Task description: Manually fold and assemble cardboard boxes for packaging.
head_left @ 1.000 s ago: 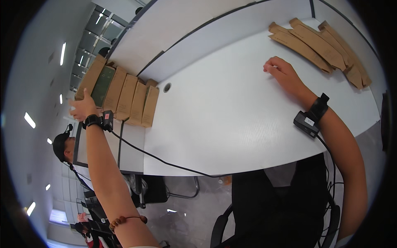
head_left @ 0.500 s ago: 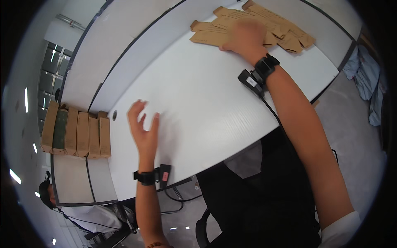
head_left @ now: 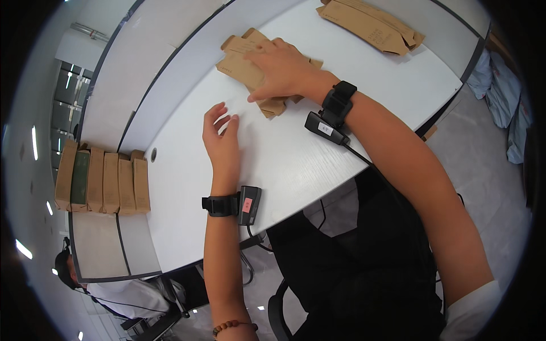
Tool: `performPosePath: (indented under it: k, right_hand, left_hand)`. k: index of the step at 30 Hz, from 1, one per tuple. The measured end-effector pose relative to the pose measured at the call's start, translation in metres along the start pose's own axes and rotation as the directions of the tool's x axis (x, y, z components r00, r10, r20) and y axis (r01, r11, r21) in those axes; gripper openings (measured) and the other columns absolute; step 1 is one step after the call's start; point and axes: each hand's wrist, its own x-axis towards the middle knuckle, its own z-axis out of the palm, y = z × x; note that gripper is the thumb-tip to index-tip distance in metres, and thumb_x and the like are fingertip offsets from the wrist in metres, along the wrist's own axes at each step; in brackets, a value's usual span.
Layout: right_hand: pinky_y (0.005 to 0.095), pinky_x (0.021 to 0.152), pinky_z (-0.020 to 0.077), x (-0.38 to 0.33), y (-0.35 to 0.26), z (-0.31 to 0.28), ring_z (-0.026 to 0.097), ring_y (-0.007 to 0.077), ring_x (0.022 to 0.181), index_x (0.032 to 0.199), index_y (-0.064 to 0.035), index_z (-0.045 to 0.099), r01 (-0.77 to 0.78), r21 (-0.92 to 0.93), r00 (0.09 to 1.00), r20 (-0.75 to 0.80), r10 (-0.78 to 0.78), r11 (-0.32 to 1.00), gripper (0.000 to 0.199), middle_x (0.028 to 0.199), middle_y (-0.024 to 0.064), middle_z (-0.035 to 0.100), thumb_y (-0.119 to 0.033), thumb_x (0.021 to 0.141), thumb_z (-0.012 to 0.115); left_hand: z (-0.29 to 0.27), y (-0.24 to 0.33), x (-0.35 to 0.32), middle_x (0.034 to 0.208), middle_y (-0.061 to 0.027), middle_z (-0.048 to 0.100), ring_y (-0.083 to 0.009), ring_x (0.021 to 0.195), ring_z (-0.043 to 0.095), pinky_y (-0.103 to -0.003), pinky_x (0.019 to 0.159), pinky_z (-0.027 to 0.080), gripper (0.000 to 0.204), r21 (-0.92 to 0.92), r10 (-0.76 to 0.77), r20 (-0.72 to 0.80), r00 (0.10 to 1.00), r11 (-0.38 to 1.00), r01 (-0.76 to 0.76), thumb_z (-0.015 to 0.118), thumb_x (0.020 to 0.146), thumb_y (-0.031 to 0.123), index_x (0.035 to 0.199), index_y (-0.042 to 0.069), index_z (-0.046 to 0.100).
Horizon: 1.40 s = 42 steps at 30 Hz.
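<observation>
My right hand [head_left: 287, 69] lies spread over a small pile of flattened brown cardboard boxes [head_left: 236, 66] toward the far side of the white table. Its fingers rest on top, and its thumb is apart, over the pile's near edge. The palm hides part of the pile. My left hand [head_left: 222, 139] hovers nearer to me, just left of and below the cardboard, with fingers loosely curved, thumb apart and nothing in it. Another group of flattened cardboard boxes [head_left: 369, 25] lies at the far right of the table.
The white table [head_left: 301, 176] is bounded by a grey partition [head_left: 187, 51]. Upright brown boxes [head_left: 111, 182] stand in a row at the left. A person in a white top [head_left: 131, 298] sits beyond the lower-left partition. Grey plastic bags [head_left: 503, 96] are at the right. Cables trail from both wrist devices.
My right hand has moved left and nearer, and part of the cardboard has shifted with it, apart from the far-right group. My left hand has moved right and farther from me, toward the cardboard.
</observation>
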Motion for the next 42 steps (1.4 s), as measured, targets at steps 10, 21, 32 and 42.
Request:
performPosePath:
  k: [10, 21, 32, 42]
  right_hand:
    - [0.0382, 0.103, 0.0448, -0.003, -0.021, 0.008, 0.059, 0.0323, 0.12, 0.134, -0.0009, 0.057, -0.113, 0.528, 0.918, 0.38, -0.115, 0.842, 0.07, 0.13, 0.021, 0.062, -0.05, 0.086, 0.07]
    - [0.0456, 0.095, 0.0485, 0.008, 0.017, -0.02, 0.062, 0.0364, 0.109, 0.112, 0.0003, 0.067, -0.198, -0.467, 0.907, 0.246, 0.342, 0.862, 0.033, 0.117, 0.018, 0.067, -0.02, 0.087, 0.059]
    - [0.036, 0.099, 0.0486, -0.013, -0.076, 0.023, 0.06, 0.0228, 0.118, 0.138, 0.0044, 0.051, -0.265, 0.835, 0.963, 0.258, 0.082, 0.482, 0.064, 0.129, 0.0173, 0.061, -0.035, 0.091, 0.07]
    - [0.0323, 0.087, 0.0514, -0.008, -0.067, 0.019, 0.064, 0.0216, 0.098, 0.128, 0.0013, 0.059, -0.338, 0.923, 0.939, 0.317, 0.135, 0.185, 0.05, 0.114, 0.0131, 0.065, -0.035, 0.094, 0.066]
  left_hand:
    - [-0.014, -0.011, 0.01, 0.125, -0.0151, 0.061, -0.0243, 0.117, 0.061, -0.036, 0.095, 0.053, 0.044, -0.357, -0.122, -0.009, 0.992, 0.927, 0.111, 0.057, 0.101, 0.016, 0.139, -0.002, 0.045]
    - [-0.061, -0.013, 0.015, 0.123, -0.0135, 0.062, -0.0253, 0.109, 0.064, -0.038, 0.086, 0.057, 0.04, -0.637, -0.252, -0.142, 0.957, 0.764, 0.106, 0.059, 0.099, 0.009, 0.137, 0.003, 0.048]
    - [-0.011, 0.011, -0.002, 0.136, -0.0106, 0.054, -0.0189, 0.124, 0.052, -0.034, 0.104, 0.043, 0.062, -0.487, 0.042, -0.048, 0.998, 0.871, -0.06, 0.053, 0.105, 0.031, 0.156, 0.006, 0.026]
    - [-0.022, -0.002, 0.013, 0.135, -0.0132, 0.058, -0.0223, 0.122, 0.056, -0.037, 0.101, 0.047, 0.062, -0.486, -0.009, -0.042, 0.999, 0.874, -0.013, 0.037, 0.106, 0.05, 0.14, 0.0, 0.05]
